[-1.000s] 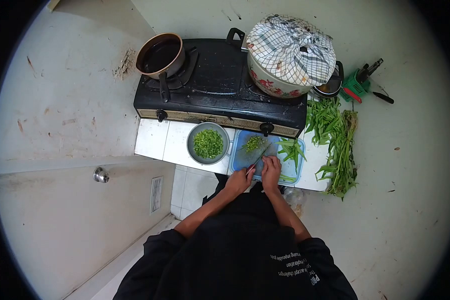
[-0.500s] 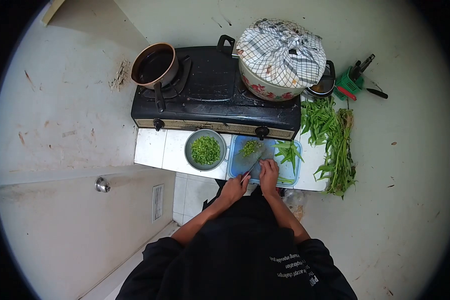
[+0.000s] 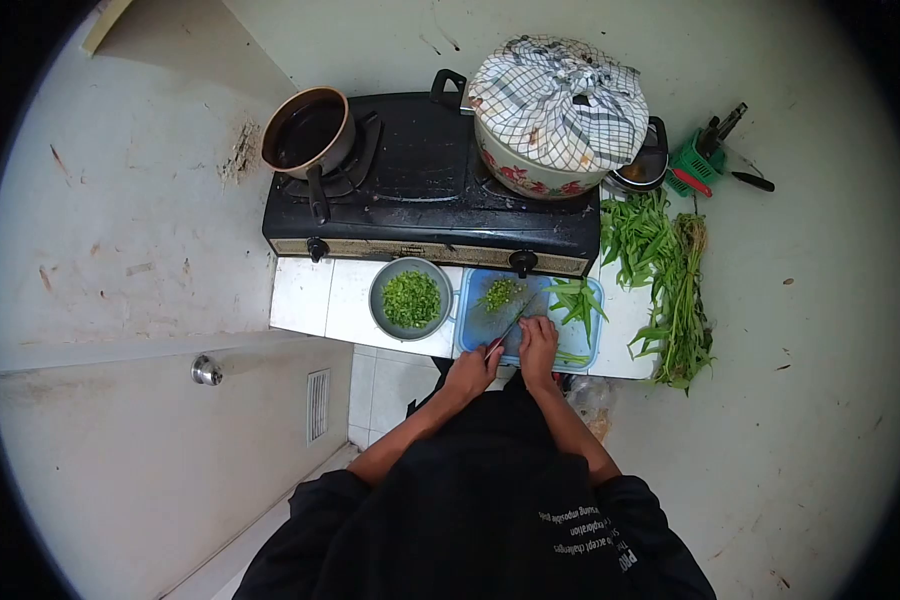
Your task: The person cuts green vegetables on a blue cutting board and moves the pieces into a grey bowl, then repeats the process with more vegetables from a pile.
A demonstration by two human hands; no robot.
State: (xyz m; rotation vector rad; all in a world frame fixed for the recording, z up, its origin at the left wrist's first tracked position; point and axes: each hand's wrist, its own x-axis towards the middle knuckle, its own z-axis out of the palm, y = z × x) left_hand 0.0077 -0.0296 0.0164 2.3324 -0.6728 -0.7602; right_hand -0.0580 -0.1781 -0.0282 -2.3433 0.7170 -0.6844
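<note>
My left hand (image 3: 468,374) is closed round the handle of a knife (image 3: 500,342), whose blade points up and right across the board. Close beside the blade, my right hand (image 3: 538,348) has its fingers bent down on green vegetable stalks; most of what it grips is hidden. One stalk end (image 3: 572,357) sticks out on its right side. Chopped green pieces (image 3: 501,293) lie on the blue cutting board (image 3: 475,325) beyond the knife. Green leaves (image 3: 576,302) rest at the board's right. A round grey colander (image 3: 375,305) full of chopped greens (image 3: 410,299) stands left of it.
Behind the board is a black two-burner stove (image 3: 420,150) with a saucepan (image 3: 320,155) and a large cloth-covered pot (image 3: 530,172). Leafy bunches (image 3: 685,300) overhang the counter's right end. A green basket (image 3: 692,168) with utensils hangs on the wall.
Both hands stay almost in the same place, with the knife tilted slightly differently. The whole view has shifted very slightly.
</note>
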